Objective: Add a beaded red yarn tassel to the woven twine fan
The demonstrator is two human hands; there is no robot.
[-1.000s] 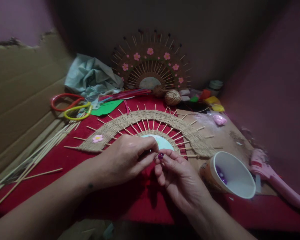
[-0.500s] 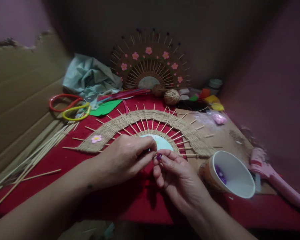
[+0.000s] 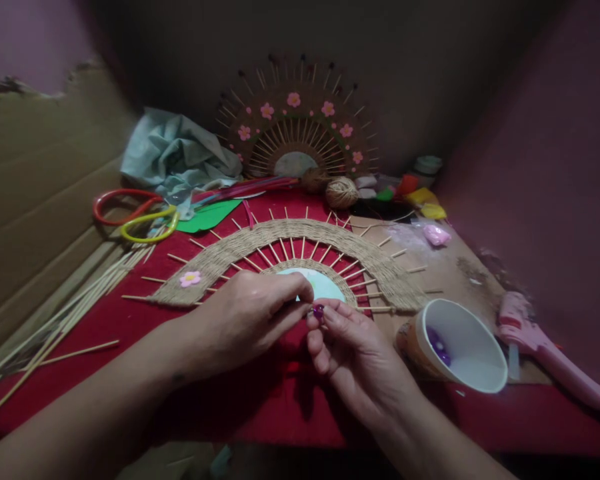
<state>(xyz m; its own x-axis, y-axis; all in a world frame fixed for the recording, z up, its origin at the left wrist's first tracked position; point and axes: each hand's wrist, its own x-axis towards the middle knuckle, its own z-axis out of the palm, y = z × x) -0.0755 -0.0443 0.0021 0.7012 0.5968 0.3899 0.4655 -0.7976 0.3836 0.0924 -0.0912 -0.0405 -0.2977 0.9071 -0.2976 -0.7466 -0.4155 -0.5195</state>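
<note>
A small purple bead (image 3: 319, 311) is pinched between the thumb and index finger of my right hand (image 3: 363, 353). Touching it from the left, my left hand (image 3: 253, 313) has its thumb and index finger pressed together; what they hold is too small to make out. Behind both hands lies a woven twine fan (image 3: 300, 230) with thin sticks and a light blue centre (image 3: 325, 287). One pink flower (image 3: 190, 279) sits on the fan's left end. To the right, a tilted white-lined cup (image 3: 475, 343) contains purple beads (image 3: 439, 346).
A pink glue gun (image 3: 535, 340) lies at the right. Scissors (image 3: 150, 223), loose sticks (image 3: 70, 313) and a pale blue cloth (image 3: 177, 150) are on the left. Behind stand a finished-looking flowered fan (image 3: 294, 120) and a twine ball (image 3: 341, 193).
The whole view has shifted slightly, so the objects appear a little further left. Both hands keep nearly the same pose around the bead.
</note>
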